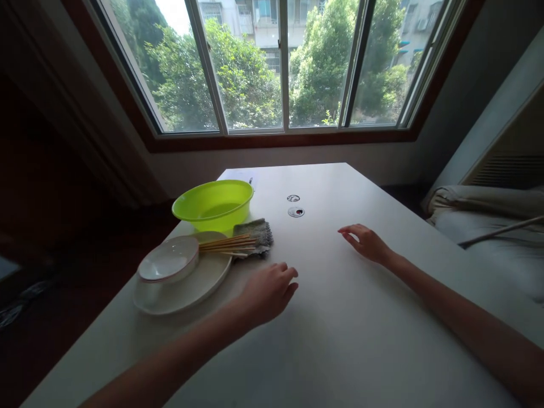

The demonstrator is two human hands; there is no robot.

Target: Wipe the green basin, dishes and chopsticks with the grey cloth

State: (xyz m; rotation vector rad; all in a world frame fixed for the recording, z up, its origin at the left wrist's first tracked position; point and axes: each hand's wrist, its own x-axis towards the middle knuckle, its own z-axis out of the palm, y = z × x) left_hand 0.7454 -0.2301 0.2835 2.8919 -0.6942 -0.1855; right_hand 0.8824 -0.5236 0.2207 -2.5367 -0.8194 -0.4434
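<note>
My left hand (270, 290) is over the white table (323, 334), palm down, its fingers loosely bent and the thumb a little apart, holding nothing. To its left is a white plate (178, 297) with a white bowl (168, 260) on it. Several chopsticks (229, 243) lie from the bowl's side across to a grey cloth (261, 232) with a frayed edge. Behind these stands a bright green basin (212, 204). On the right, my right hand (366, 242) holds nothing, thumb and fingers apart, away from all the dishes.
Two round cable-hole covers (296, 212) are set in the tabletop. A paper with a pen (250, 181) lies behind the basin. Beyond the table is a window (255, 85); to the right, cushioned seating (484, 226) with pale fabric.
</note>
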